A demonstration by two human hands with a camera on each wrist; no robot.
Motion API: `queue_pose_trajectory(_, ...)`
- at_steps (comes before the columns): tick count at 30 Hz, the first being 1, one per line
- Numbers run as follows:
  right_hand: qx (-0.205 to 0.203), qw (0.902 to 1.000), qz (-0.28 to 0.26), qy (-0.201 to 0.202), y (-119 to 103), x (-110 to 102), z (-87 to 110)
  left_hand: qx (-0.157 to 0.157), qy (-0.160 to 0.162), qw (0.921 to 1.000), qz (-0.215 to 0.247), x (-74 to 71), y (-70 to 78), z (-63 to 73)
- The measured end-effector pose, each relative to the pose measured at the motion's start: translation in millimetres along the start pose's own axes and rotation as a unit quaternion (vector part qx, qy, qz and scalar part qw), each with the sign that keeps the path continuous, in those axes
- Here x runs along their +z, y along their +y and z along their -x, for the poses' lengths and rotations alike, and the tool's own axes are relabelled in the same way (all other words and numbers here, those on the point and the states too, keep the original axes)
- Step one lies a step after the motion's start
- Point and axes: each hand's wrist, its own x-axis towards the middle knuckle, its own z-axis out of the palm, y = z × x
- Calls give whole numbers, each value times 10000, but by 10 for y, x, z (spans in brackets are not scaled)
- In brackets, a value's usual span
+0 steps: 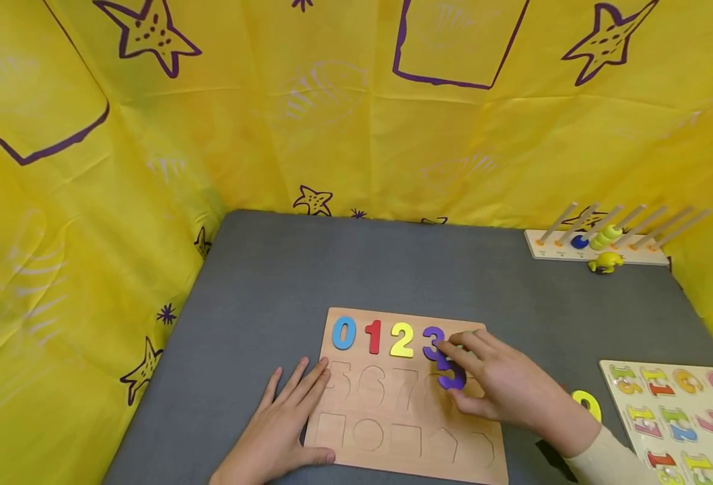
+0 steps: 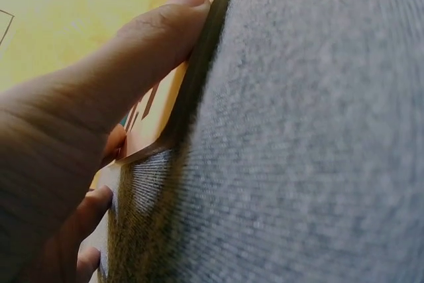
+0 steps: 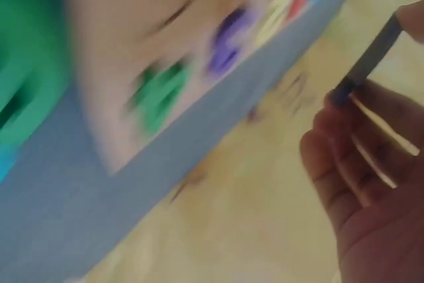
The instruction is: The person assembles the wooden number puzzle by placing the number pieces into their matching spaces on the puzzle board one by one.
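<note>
Grey table [image 1: 259, 283], yellow starfish-print cloth walls [image 1: 386, 151]. Right hand [image 1: 504, 380] pinches flat purple numeral [image 1: 456, 378]; left hand [image 1: 283, 428], straight-fingered, touches pale wooden board [image 1: 392, 414].

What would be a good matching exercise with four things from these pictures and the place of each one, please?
1. Blue 0
2. Left hand
3. Lower purple number
4. Peg stand

A. Near the far right corner of the grey tabletop
B. Held by the right hand
C. First in the top row of the wooden board
D. Touching the board's left side

Pairs: 1-C, 2-D, 3-B, 4-A.
</note>
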Motion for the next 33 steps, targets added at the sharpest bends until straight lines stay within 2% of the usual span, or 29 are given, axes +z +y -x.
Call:
queue_pose_trajectory(7,-312,9977,-106,-585,-491,312,-335,-21,-138,9998,137,49,3,-7)
queue_pose_trajectory(12,-680,9959,-61,-585,-665,590,-524,-12,-188,9996,206,103,-22,3)
queue_pose_trajectory(16,-829,9952,68,-512,-740,772,-667,47,-104,9998,170,128,-42,0)
queue_pose_trajectory(21,-862,9931,374,-703,-806,906,-832,202,121,9997,83,137,-57,-12)
queue_pose_trajectory(29,-812,9914,771,-679,-861,967,-957,51,-132,9998,172,123,-58,-60)
queue_pose_trajectory(33,-755,9919,781,-656,-867,977,-962,140,13,9998,120,137,-69,-48)
